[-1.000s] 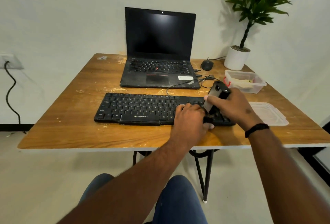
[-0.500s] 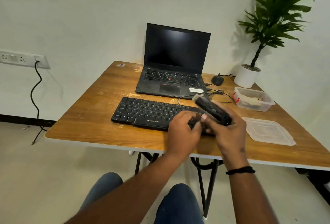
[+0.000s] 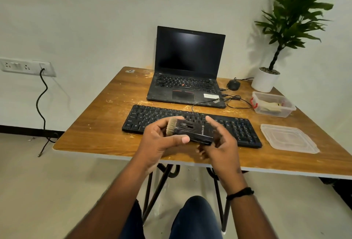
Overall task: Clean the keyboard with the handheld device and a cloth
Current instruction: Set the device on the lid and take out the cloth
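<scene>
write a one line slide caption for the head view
Both hands, left hand and right hand, hold a black brush-tipped handheld device above the black keyboard on a wooden table.

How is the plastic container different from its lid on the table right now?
The plastic container is deep, sits farther back and holds something pale; the lid is flat, lies nearer the table's front edge and carries nothing. Both are clear plastic, right of the keyboard.

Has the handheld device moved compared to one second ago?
Yes. The handheld device went from the keyboard's right end, leftward and up, toward its middle.
</scene>
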